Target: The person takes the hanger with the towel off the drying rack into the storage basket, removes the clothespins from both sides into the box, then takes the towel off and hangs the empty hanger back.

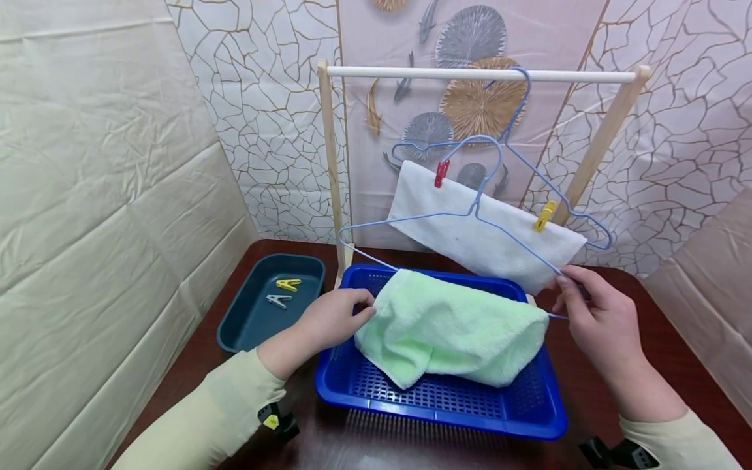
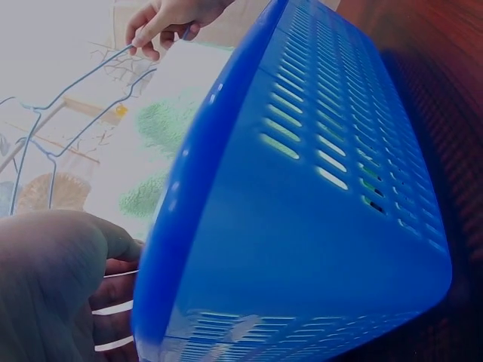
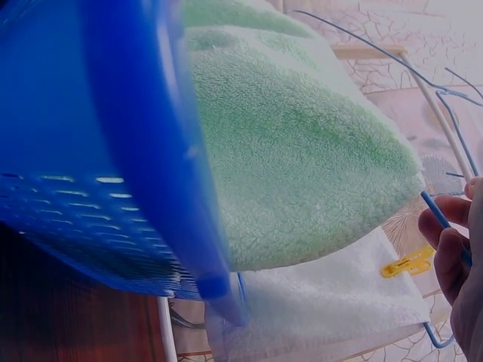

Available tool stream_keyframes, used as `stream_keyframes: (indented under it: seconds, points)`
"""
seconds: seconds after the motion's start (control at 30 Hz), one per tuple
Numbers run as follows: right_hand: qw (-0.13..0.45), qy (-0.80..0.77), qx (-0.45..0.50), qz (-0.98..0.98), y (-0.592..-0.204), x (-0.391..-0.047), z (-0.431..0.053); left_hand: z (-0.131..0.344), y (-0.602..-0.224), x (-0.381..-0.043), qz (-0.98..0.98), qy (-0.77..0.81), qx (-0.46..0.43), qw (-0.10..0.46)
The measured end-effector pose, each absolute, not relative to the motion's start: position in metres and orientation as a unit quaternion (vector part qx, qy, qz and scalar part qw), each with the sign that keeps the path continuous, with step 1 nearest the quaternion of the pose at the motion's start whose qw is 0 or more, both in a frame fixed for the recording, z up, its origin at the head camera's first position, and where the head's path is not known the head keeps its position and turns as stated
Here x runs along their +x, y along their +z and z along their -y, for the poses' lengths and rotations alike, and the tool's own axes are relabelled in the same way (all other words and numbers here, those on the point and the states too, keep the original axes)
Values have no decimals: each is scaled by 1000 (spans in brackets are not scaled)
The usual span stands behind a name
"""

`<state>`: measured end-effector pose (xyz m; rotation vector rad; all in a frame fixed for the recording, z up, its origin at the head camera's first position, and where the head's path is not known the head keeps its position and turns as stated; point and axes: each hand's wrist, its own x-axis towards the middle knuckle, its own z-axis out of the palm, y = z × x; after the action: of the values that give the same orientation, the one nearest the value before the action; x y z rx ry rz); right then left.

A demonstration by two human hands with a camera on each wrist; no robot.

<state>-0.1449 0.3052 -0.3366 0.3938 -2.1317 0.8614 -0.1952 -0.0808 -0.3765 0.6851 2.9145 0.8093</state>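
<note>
A light green towel point(image 1: 452, 320) hangs folded over the lower bar of a blue wire hanger point(image 1: 435, 215), above a blue plastic basket point(image 1: 435, 414). My right hand point(image 1: 605, 320) grips the hanger's right end, fingers curled round the wire; in the right wrist view the wire point(image 3: 438, 211) runs between the fingers. At the towel's left edge, my left hand point(image 1: 335, 316) pinches the cloth between thumb and forefinger. In the left wrist view the basket rim point(image 2: 177, 219) partly hides those fingertips.
Behind, a white towel point(image 1: 470, 228) hangs from a second blue hanger point(image 1: 540, 173) with a red clip point(image 1: 442, 173) and a yellow clip point(image 1: 545, 215), on a rack with a white rod point(image 1: 411, 73). On the left, a dark teal tray point(image 1: 249, 320) holds yellow point(image 1: 288, 284) and grey clips point(image 1: 279, 300).
</note>
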Motion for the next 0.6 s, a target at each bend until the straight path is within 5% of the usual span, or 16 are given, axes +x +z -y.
stream_keyframes:
  seconds: [0.6]
  points:
    - [391,345,150,840,-337,-144,-305,83,-377,-194,-939,262,221,29]
